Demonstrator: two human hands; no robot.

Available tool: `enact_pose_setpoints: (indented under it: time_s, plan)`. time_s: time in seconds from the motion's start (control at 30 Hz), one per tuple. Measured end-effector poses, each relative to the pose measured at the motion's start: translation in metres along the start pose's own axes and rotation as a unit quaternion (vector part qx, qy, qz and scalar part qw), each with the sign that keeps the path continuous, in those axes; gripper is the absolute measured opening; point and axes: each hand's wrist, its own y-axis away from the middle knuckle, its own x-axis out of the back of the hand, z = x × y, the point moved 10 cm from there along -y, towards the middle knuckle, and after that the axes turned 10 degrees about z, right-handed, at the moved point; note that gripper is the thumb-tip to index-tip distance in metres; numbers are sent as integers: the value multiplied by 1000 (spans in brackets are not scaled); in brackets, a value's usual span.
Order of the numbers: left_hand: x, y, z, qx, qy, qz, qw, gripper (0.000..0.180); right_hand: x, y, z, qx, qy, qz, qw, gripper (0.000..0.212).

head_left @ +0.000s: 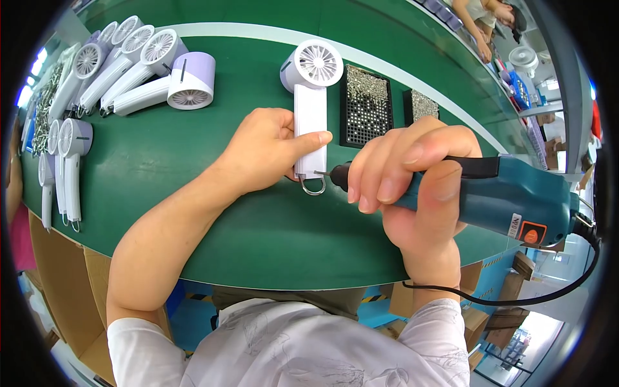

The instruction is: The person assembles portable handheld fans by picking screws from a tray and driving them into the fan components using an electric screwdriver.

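My left hand grips the white handle of a handheld fan, thumb laid across its front. The fan lies on the green table with its round grille away from me, and a metal loop sticks out of the handle's near end. In my right hand is a teal electric screwdriver, held level with fingers wrapped round its front part. Its bit points left and meets the handle's end beside the loop; whether a screw sits there is too small to tell.
Black trays of small screws, one larger and one smaller, stand beyond my right hand. Several more fans lie at the left of the green table. A black cord runs from the screwdriver across my right forearm. Another person sits far right.
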Motion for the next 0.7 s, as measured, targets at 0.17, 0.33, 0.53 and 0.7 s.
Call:
enact_pose_setpoints:
  time_s: [0.17,0.33,0.53,0.7]
  plan:
    - [0,-2,-2,-8,20,10,1000,39,-7,1,0,-10,-6,-23,1000,31]
    - [3,-4,-8,7,21,25,999,38,-5,4,8,-27,-80,-18,996,12]
    - [4,-12,-10,-25,-46,33,998,44,-14,8,10,-38,-108,-34,993,20]
    - [5,-5,-1,-6,-5,25,1000,39,-17,6,9,0,-119,-41,992,19]
